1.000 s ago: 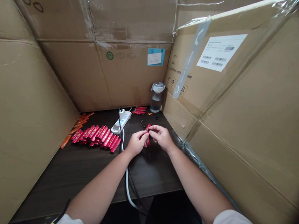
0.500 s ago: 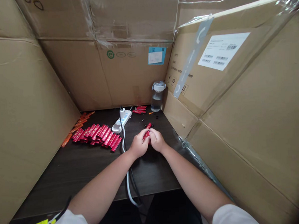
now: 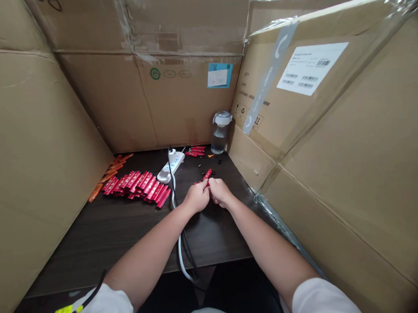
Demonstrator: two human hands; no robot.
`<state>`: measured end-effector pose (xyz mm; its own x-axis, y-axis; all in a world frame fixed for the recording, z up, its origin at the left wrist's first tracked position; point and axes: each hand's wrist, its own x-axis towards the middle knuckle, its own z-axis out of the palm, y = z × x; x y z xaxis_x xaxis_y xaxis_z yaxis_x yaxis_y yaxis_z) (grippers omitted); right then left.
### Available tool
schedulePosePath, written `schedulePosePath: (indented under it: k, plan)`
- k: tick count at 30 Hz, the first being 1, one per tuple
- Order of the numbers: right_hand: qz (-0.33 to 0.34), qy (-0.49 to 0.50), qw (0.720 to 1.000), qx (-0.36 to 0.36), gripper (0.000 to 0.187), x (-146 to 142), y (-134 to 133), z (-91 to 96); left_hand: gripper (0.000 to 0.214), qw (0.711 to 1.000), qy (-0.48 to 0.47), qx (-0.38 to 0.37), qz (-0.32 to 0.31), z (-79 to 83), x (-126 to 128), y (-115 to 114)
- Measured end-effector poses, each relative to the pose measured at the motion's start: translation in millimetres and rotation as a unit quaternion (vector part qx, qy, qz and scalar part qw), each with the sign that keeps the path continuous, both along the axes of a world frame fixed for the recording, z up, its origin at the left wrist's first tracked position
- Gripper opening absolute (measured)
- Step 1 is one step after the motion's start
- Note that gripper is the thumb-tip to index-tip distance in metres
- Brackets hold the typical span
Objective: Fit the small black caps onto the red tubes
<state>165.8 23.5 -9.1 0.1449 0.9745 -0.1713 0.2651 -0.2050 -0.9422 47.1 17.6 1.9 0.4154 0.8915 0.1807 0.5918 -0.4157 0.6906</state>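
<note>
My left hand [image 3: 197, 197] and my right hand [image 3: 219, 192] meet over the table with their fingers closed. Between them they grip a slim red piece [image 3: 206, 184], mostly hidden by the fingers. Just beyond the fingertips lies another red piece [image 3: 208, 173] with small dark bits beside it. To the left spreads a pile of flat red pieces [image 3: 140, 186] with gold-coloured print and dark ends.
A white power strip [image 3: 164, 176] with a plug and cables crosses the table's middle. Orange pieces [image 3: 113, 170] lie at the left edge. More red pieces [image 3: 196, 150] and a water bottle [image 3: 219, 139] stand at the back. Cardboard boxes [image 3: 188, 106] wall three sides.
My hands have turned inward and closed tighter, covering more of the red piece between them. The view has shifted slightly.
</note>
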Motion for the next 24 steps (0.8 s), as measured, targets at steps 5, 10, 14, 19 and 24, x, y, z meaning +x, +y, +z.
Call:
schedulePosePath:
  k: [5, 10, 14, 19, 24]
  plan:
    - [0.006, -0.004, 0.999, -0.037, 0.028, 7, 3, 1.2, 0.03, 0.999, 0.05, -0.013, -0.008, 0.2, 3, 2]
    - [0.003, -0.056, 0.998, -0.027, 0.03, 14, 8, -0.2, 0.018, 0.996, -0.007, -0.09, 0.011, -0.8, 5, 16]
    - [-0.021, -0.107, 0.994, -0.008, 0.036, 21, 7, 3.0, 0.019, 0.992, -0.05, -0.113, 0.025, -1.5, 2, 20]
    - [-0.005, -0.063, 0.989, 0.134, 0.033, 20, -3, 8.7, 0.026, 0.919, -0.316, -0.233, 0.034, 0.5, -4, 11]
    - [0.038, 0.007, 0.968, 0.247, 0.025, 8, -11, 9.9, 0.041, 0.85, -0.468, -0.24, -0.027, -1.7, -7, 9]
